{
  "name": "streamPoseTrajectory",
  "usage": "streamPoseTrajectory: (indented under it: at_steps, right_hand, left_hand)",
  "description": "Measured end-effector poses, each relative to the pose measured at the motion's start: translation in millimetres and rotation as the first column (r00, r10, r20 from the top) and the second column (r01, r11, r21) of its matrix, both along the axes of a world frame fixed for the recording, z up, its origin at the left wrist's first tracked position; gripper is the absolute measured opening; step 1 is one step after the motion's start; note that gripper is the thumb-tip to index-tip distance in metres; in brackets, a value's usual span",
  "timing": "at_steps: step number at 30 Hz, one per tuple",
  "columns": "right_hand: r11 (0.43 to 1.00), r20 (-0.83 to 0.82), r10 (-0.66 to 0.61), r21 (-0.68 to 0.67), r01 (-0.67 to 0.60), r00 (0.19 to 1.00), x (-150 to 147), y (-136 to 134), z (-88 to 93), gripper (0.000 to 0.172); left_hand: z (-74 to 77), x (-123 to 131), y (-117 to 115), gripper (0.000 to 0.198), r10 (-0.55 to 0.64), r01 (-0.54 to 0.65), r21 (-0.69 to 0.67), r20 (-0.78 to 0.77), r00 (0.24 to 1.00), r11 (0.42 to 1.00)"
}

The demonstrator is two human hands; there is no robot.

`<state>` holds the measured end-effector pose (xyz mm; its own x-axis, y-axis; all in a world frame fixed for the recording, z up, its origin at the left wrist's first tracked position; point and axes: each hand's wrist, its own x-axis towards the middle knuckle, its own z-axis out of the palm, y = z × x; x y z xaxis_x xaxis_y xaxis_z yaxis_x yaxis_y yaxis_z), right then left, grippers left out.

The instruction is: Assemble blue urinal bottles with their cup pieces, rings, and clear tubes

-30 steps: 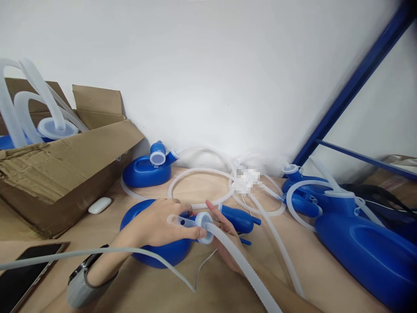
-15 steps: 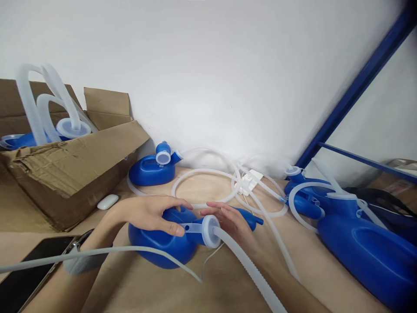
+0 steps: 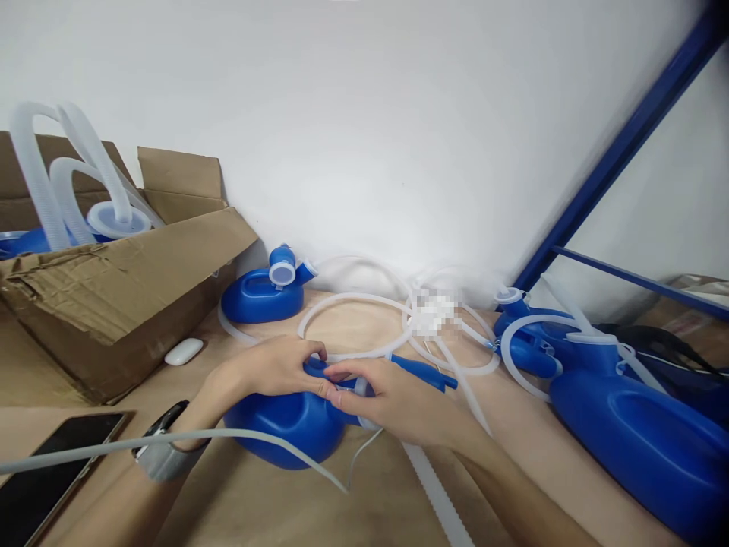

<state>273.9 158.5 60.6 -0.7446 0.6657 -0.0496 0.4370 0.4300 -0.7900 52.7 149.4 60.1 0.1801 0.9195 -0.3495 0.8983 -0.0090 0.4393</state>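
Note:
A blue plastic bottle [image 3: 285, 425] lies on its side on the brown tabletop in front of me. My left hand [image 3: 273, 368] rests on top of it, fingers curled over its neck. My right hand [image 3: 392, 403] is closed around the translucent cap at the bottle's mouth, hiding most of it. A white corrugated hose [image 3: 436, 494] runs from that cap toward the bottom edge. A thin clear tube [image 3: 171, 439] crosses in front of the bottle. A watch sits on my left wrist.
An open cardboard box [image 3: 114, 296] with hoses and a blue bottle stands at left. A second blue bottle [image 3: 262, 296] lies by the wall, larger ones [image 3: 626, 425] at right. Coiled clear tubing [image 3: 353, 327], a white earbud case [image 3: 183, 351], a phone [image 3: 51, 471], a blue shelf post [image 3: 615, 152].
My right hand has moved from an open pose beside the cap to a grip over it. The left hand slid up to the bottle's neck. The cap now sits against the bottle's mouth.

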Motion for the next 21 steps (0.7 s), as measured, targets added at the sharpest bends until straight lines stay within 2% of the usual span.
streamPoseTrajectory:
  at_steps: [2,5,7,13,18,21]
  right_hand:
    - [1.000,-0.003,-0.030,-0.004,0.030,1.000,0.2,-1.5,-3.9,0.044]
    - [0.994,0.024,-0.066,0.083,0.064,0.998,-1.5,-6.0,-5.2,0.044]
    - [0.988,0.059,-0.081,0.134,0.073,0.995,-3.7,-8.7,-4.1,0.048]
    - [0.983,0.065,-0.060,0.180,0.048,0.996,-7.1,-9.8,-6.1,0.046]
    - [0.992,0.006,-0.054,0.118,0.053,0.999,-5.2,-8.6,-8.0,0.027]
    - [0.996,0.000,-0.055,0.064,0.055,0.998,-0.6,-7.5,-6.9,0.020]
  left_hand:
    - [-1.4,-2.3,1.2,0.095,-0.047,0.046,0.008,0.036,0.998,0.999]
    - [-0.1,-7.3,2.1,0.088,-0.152,0.154,-0.007,0.125,0.980,0.988]
    - [1.6,-9.4,2.1,0.082,-0.174,0.181,-0.030,0.173,0.969,0.983]
    - [1.1,-5.2,1.1,0.078,-0.079,0.091,-0.070,0.158,0.984,0.993]
    - [1.1,-3.7,0.4,0.080,-0.026,0.035,-0.082,0.105,0.994,0.996]
    - [0.4,-4.2,0.4,0.076,-0.029,0.041,-0.082,0.146,0.989,0.996]
